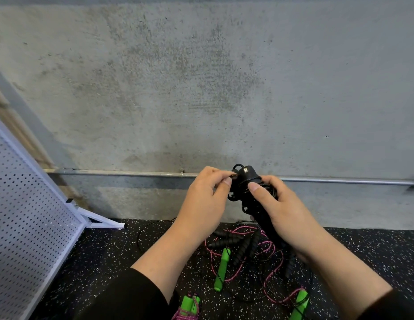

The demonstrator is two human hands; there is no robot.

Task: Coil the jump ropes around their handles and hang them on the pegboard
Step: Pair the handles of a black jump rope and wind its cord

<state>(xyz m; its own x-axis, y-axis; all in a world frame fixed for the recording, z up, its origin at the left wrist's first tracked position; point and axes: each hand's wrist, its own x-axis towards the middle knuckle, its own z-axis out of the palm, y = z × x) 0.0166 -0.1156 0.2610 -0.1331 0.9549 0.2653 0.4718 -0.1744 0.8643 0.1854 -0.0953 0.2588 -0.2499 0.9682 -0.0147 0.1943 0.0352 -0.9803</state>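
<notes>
My right hand (282,211) grips a pair of black jump-rope handles (250,181) held upright, with thin black cord wound around their upper part. My left hand (206,199) pinches the black cord (235,175) beside the handle tops. Below on the floor lie more black ribbed handles (226,242), a pink rope (266,248) and green handles (222,269). A coiled pink rope with green handles (190,306) lies near the bottom edge. The white pegboard (28,218) stands at the left, leaning, with nothing hung on the part in view.
A grey concrete wall (201,88) fills the background, with a metal pipe (132,173) running along it. The floor is black speckled rubber (109,262). The pegboard's white foot (102,221) sticks out onto the floor.
</notes>
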